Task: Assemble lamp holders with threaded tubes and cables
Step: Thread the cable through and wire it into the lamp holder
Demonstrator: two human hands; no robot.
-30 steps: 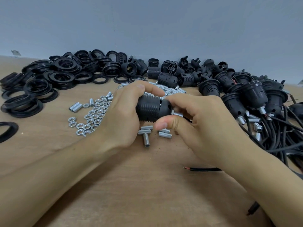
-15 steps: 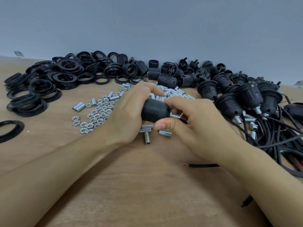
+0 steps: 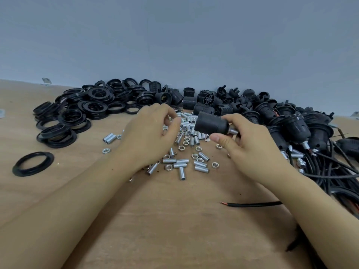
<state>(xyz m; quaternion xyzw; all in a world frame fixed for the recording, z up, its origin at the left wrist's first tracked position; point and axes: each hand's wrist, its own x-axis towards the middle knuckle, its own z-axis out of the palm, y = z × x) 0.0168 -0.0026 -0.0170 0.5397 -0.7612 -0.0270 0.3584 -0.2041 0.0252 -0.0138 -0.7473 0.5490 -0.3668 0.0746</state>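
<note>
- My right hand (image 3: pixel 250 150) holds one black lamp holder (image 3: pixel 210 124) off the table, thumb below and fingers curled behind it; a threaded tube (image 3: pixel 232 131) already stands out of its narrow end, so I judge the tube step for this piece done
- My left hand (image 3: pixel 149 136) hovers over the scattered metal parts with fingers loosely curled, the tips close together; whether it pinches a nut I cannot tell, it looks to hold nothing
- What is left for this holder, as I judge it: a nut on the tube perhaps, then the cable; the loose cable end (image 3: pixel 252 204) with bared wires lies on the table near my right forearm, untouched
- Finished holders with cables (image 3: pixel 297 125) are piled at the right, their black leads trailing toward me; so a fair batch is done
- Much is left: bare holder bodies (image 3: pixel 204 107) heaped at the back, black rings (image 3: pixel 91 105) stacked at the left, one single ring (image 3: pixel 33 163) apart near the left edge
- Loose tubes and nuts (image 3: pixel 186 150) lie strewn between my hands; they may roll or hide one another, which could slow picking
- The cable tangle at right crowds the place where finished pieces go
</note>
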